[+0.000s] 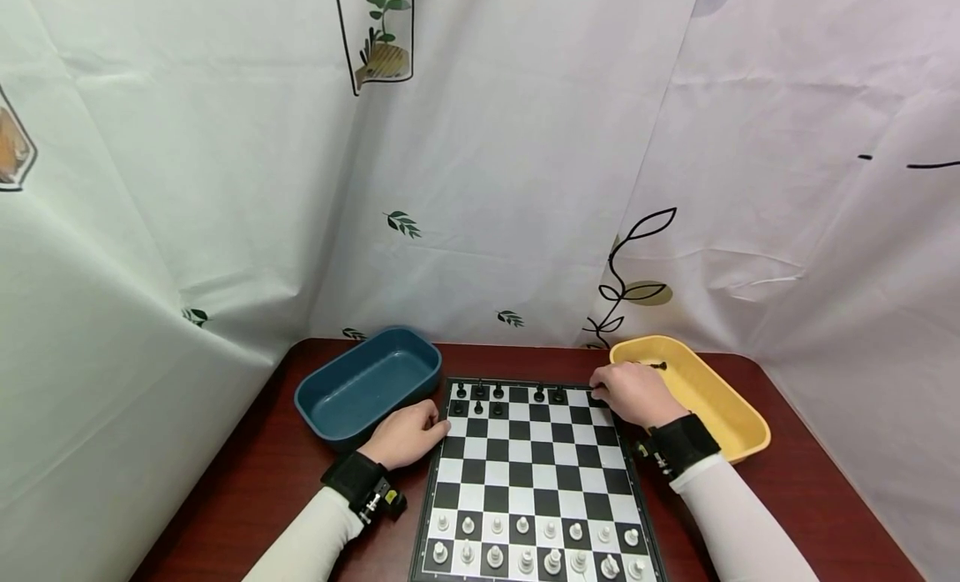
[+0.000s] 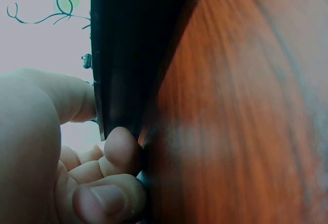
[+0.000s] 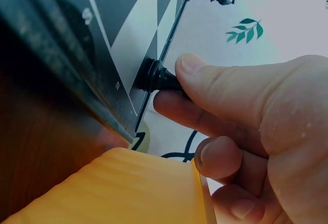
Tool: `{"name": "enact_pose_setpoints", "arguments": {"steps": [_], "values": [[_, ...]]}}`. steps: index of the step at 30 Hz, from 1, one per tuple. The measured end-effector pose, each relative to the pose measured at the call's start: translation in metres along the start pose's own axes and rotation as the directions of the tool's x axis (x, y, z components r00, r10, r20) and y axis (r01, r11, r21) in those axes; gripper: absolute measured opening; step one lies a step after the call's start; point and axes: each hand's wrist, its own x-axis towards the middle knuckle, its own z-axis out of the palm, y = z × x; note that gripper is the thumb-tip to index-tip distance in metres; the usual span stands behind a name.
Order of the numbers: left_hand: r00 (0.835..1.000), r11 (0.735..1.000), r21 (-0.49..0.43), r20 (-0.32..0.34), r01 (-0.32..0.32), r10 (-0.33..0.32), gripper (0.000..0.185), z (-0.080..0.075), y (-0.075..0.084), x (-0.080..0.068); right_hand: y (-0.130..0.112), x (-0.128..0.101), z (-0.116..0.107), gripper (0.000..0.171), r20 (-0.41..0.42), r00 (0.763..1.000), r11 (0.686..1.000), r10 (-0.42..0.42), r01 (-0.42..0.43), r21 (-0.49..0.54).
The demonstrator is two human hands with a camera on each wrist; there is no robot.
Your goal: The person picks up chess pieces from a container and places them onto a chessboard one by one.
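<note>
Black chess piece (image 3: 156, 76): it stands on a square at the far right corner of the chessboard (image 1: 536, 474), and the right hand pinches it; its top is hidden by the fingers, so its kind I cannot tell.
Right hand (image 1: 633, 393): thumb and index finger are closed around the black piece, the other fingers are curled below; the hand is at the board's far right corner, just beside the yellow tray.
Left hand (image 1: 408, 432): it rests on the table at the board's left edge, near the far corner; the fingers are curled, and in the left wrist view the fingertips (image 2: 120, 147) touch the dark rim of the board.
Other black pieces (image 1: 480, 392): a few stand on the two far rows, most at the left side.
White pieces (image 1: 525, 544): two full rows stand at the near edge of the board.
Yellow tray (image 1: 738, 419): it is at the right of the board, and one small dark piece (image 1: 658, 366) lies inside near its far end.
Blue tray (image 1: 337, 398): it is at the far left of the board, close to the left hand.
Table (image 1: 262, 482): dark red wood, with pale printed curtains (image 1: 480, 148) behind it.
</note>
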Motion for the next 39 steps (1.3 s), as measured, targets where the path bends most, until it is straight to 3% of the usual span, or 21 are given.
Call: {"name": "enact_pose_setpoints", "arguments": {"steps": [6,13,24,30,39], "values": [[1.0,1.0,-0.002,0.009,0.01,-0.01,0.03,0.002,-0.002,0.001,0.001,-0.001,-0.003,0.016,-0.008,1.0,1.0,0.003,-0.003,0.03],[1.0,1.0,-0.008,0.006,0.01,-0.01,0.03,0.001,-0.001,0.001,0.009,-0.003,-0.014,0.02,-0.099,0.995,0.998,-0.006,0.011,0.057],[1.0,1.0,-0.011,0.003,0.005,-0.005,0.03,0.001,-0.002,0.001,0.034,-0.008,-0.031,0.009,-0.201,0.98,0.996,0.005,0.013,0.087],[1.0,1.0,-0.008,0.001,0.009,-0.009,0.03,0.001,-0.002,0.001,0.046,-0.016,-0.041,0.017,-0.217,0.973,0.991,0.085,-0.059,0.122],[1.0,1.0,-0.007,0.007,0.009,-0.009,0.03,0.002,-0.003,0.002,0.066,-0.027,-0.042,0.018,-0.21,0.968,0.984,0.135,-0.107,0.14]]}}
